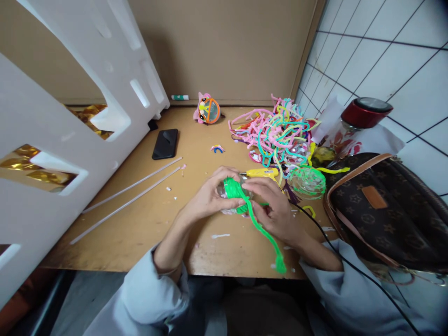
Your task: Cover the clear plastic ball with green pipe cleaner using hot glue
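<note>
My left hand (211,190) is closed round a small clear plastic piece (221,189) with bright green chenille stem wrapped over it. The fingers of my right hand (275,207) are closed at its right side on a green chenille stem (258,225). The stem's loose end hangs down toward the table's front edge, with a fuzzy tuft at its tip. Just behind my hands lies a yellow tool (262,173) with a thin metal tip. My fingers hide much of the clear piece.
A tangle of coloured chenille stems (276,133) lies behind, near a clear ball with green strands (308,182). A brown handbag (388,210), red-lidded bottle (366,113) and black cord (324,233) are right. Leftward are a phone (165,144), thin white sticks (126,205) and white foam (115,74).
</note>
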`<action>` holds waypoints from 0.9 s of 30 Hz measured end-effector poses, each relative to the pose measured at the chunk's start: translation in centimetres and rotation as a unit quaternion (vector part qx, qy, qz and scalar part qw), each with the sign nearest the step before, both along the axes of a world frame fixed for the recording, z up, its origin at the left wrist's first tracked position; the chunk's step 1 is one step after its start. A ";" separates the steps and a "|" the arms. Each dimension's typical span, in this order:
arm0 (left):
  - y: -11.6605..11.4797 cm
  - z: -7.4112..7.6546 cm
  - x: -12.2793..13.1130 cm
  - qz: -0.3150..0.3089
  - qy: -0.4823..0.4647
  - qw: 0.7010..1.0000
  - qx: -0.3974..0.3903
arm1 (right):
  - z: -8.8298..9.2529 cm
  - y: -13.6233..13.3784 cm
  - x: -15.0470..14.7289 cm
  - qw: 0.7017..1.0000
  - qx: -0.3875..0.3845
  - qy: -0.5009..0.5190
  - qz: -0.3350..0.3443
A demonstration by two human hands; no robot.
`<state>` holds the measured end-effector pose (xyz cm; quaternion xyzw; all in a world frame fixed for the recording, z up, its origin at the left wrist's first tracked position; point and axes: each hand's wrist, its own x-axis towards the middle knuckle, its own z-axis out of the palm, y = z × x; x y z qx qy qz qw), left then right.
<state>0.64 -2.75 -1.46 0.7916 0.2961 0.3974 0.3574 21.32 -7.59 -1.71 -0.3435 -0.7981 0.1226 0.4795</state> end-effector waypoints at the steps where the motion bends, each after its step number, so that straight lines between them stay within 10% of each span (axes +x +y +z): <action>1: 0.0 0.0 0.0 0.001 -0.002 1.000 -0.002 | -0.1 0.2 0.0 1.000 0.005 -0.020 0.007; 10: 0.0 -0.2 0.0 -0.012 -0.009 1.000 -0.002 | -0.1 0.2 0.0 0.997 0.055 -0.055 0.015; 27: -1.3 0.9 0.5 -0.060 0.078 0.993 0.064 | -0.6 0.9 0.8 0.995 -0.099 -0.018 -0.025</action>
